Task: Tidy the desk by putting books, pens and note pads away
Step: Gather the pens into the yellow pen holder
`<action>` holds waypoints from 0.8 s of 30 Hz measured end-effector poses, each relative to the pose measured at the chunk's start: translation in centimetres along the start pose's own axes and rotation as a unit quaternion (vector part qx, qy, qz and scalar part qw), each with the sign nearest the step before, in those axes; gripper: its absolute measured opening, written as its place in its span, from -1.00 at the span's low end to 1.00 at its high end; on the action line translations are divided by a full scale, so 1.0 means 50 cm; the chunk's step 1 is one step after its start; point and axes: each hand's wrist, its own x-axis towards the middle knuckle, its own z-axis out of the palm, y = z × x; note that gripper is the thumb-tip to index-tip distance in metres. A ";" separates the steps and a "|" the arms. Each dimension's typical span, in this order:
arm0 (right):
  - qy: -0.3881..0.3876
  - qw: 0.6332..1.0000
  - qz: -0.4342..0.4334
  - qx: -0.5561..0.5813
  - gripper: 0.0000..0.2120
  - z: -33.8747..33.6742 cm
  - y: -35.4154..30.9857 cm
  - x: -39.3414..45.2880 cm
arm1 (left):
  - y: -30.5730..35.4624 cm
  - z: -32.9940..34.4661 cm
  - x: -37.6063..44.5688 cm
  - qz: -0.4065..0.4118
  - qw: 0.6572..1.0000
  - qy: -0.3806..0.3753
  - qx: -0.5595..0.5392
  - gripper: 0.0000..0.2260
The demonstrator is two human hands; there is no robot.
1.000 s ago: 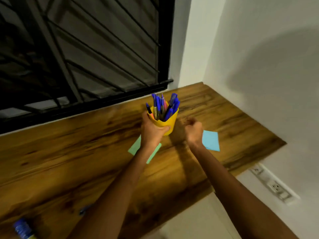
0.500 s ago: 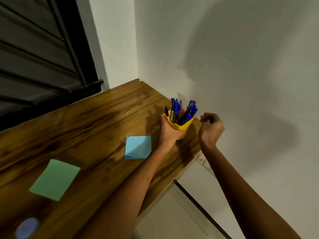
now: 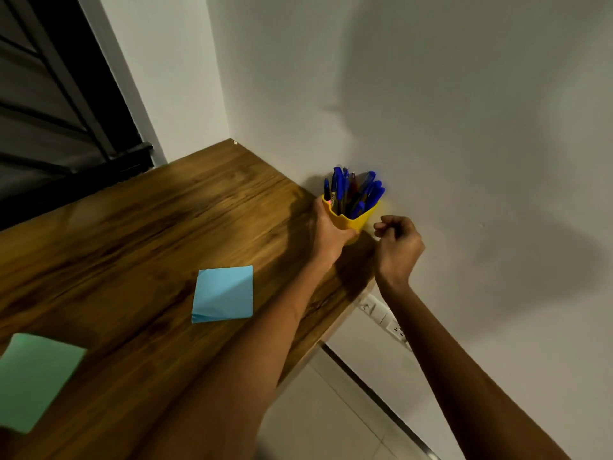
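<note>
A yellow pen cup (image 3: 355, 221) full of several blue pens (image 3: 360, 190) stands at the right end of the wooden desk (image 3: 159, 227), close to the white wall. My left hand (image 3: 326, 240) is wrapped around the cup's near side. My right hand (image 3: 399, 245) hovers just right of the cup, beyond the desk's edge, its fingers curled into a loose fist with nothing in it. A blue note pad (image 3: 224, 293) lies flat on the desk left of my left forearm. A green note pad (image 3: 34, 380) lies at the lower left.
A white wall (image 3: 447, 127) runs along the desk's right end. A power socket strip (image 3: 384, 318) sits on that wall below the desk edge. A dark barred window (image 3: 56, 94) is at the upper left. Pale tiled floor (image 3: 331, 419) shows below the desk.
My left hand has carried the pen cup rightward along the desk to the wall end. The right hand went along, still curled. The view swung right, away from the window.
</note>
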 end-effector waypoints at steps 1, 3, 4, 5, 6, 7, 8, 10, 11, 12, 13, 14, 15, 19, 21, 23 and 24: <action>-0.004 1.000 0.004 -0.002 -0.73 0.002 0.000 -0.003 | -0.001 0.000 -0.001 0.002 1.000 -0.004 0.001 -0.13; -0.011 1.000 0.007 -0.005 -0.74 0.008 -0.002 -0.011 | -0.004 -0.010 -0.007 0.008 1.000 -0.015 0.019 -0.08; -0.012 1.000 0.007 -0.006 -0.74 0.011 -0.005 -0.015 | -0.006 -0.016 -0.012 0.011 0.999 -0.020 0.035 -0.06; -0.016 1.000 0.006 -0.005 -0.74 0.017 -0.008 -0.020 | -0.012 -0.026 -0.015 0.014 0.999 -0.022 0.045 -0.04; -0.021 1.000 0.006 -0.005 -0.75 0.024 -0.013 -0.026 | -0.016 -0.038 -0.021 0.015 0.998 -0.020 0.050 -0.04; -0.028 1.000 0.007 -0.005 -0.75 0.033 -0.019 -0.036 | -0.022 -0.054 -0.028 0.016 0.999 -0.013 0.048 -0.05; -0.032 0.999 0.009 -0.005 -0.76 0.042 -0.026 -0.048 | -0.027 -0.074 -0.035 0.019 0.999 -0.002 0.046 -0.08; -0.032 0.999 0.006 -0.015 -0.77 0.059 -0.045 -0.075 | -0.041 -0.119 -0.049 0.028 0.999 0.024 0.036 -0.12; -0.031 0.999 0.004 -0.025 -0.78 0.067 -0.057 -0.092 | -0.049 -0.146 -0.057 0.030 0.998 0.033 0.034 -0.14; -0.029 0.999 0.004 -0.034 -0.78 0.075 -0.071 -0.114 | -0.055 -0.179 -0.068 0.029 0.998 0.042 0.037 -0.16; -0.026 0.999 0.003 -0.042 -0.78 0.083 -0.084 -0.136 | -0.063 -0.211 -0.077 0.029 0.997 0.053 0.041 -0.18; -0.027 0.998 0.002 -0.051 -0.78 0.091 -0.092 -0.154 | -0.066 -0.240 -0.087 0.031 0.996 0.065 0.048 -0.21; -0.039 0.998 -0.002 -0.049 -0.78 0.102 -0.102 -0.179 | -0.073 -0.273 -0.101 0.034 0.995 0.080 0.053 -0.25; -0.115 0.993 -0.015 -0.035 -0.77 0.140 -0.136 -0.289 | -0.091 -0.396 -0.165 0.040 0.987 0.137 0.075 -0.31; -0.168 0.986 -0.012 -0.009 -0.75 0.158 -0.148 -0.345 | -0.103 -0.446 -0.201 0.020 0.983 0.163 0.085 -0.32; -0.217 0.976 -0.004 0.011 -0.69 0.182 -0.152 -0.397 | -0.114 -0.494 -0.238 0.001 0.979 0.176 0.102 -0.32; -0.242 0.970 -0.008 0.021 -0.66 0.198 -0.150 -0.423 | -0.123 -0.521 -0.259 -0.010 0.977 0.182 0.114 -0.33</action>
